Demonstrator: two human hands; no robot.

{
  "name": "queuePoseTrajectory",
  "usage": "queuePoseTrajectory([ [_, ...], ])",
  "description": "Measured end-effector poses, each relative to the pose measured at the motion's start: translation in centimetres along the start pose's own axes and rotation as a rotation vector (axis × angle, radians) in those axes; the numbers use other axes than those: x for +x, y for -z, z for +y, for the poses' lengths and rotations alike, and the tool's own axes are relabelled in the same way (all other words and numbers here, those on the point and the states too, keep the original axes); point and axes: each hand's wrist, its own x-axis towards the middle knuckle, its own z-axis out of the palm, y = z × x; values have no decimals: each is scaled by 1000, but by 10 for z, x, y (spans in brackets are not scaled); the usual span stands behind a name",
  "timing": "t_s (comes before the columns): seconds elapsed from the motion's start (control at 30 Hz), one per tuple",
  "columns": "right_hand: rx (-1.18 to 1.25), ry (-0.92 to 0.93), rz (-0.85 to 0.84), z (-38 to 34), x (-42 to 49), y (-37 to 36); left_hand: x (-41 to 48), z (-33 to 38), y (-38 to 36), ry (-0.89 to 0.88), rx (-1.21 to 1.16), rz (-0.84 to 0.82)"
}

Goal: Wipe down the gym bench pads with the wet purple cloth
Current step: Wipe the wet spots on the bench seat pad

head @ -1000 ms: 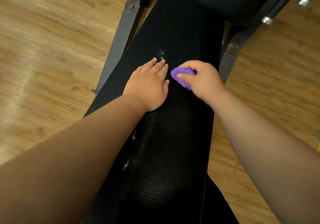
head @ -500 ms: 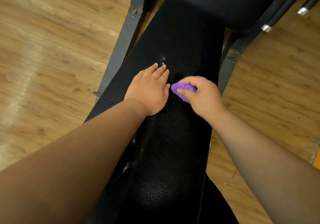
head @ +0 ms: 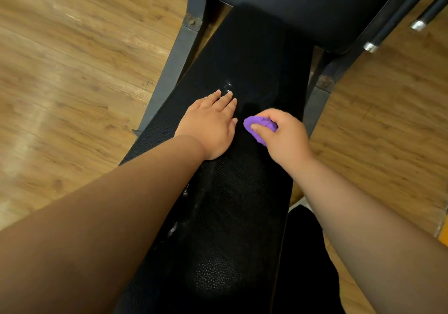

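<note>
A long black bench pad [head: 242, 204] with a pebbled, leather-like skin runs away from the camera. It sits on a dark grey metal frame [head: 177, 71] whose legs splay out on both sides. At its far end a second, dark blue pad [head: 303, 3] overlaps it. The left hand [head: 208, 127] lies flat on the pad, fingers straight and close together. Just beside it, the right hand [head: 286, 139] has its fingers and thumb curled round the bunched purple cloth [head: 257, 129], pressing it onto the pad right of the middle. Small bright wet spots [head: 228, 87] glint just beyond the left fingertips, and pale damp streaks [head: 173, 228] shine along the near part of the pad. The room has a glossy wood-plank floor [head: 72, 71] showing soft reflections. Two black bars with chrome ends [head: 371, 46] slant in at the upper right.
</note>
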Motion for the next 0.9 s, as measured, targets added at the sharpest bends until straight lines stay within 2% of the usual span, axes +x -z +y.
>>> queuePoseTrajectory([
  [0.2,-68,-87,26,-3,52,-3,3,7,6,49,19,-55],
  [0.43,-75,124,-44,24,19,8,27,26,3,104,-36,-52],
  [0.6,-55,48,-62,19,80,6,31,27,-6,107,-6,20],
  [0.8,-16,210,-254,40,56,28,33,27,-12,113,20,74],
  [0.9,-44,272,-310,38,71,31,33,27,-12,123,5,76],
])
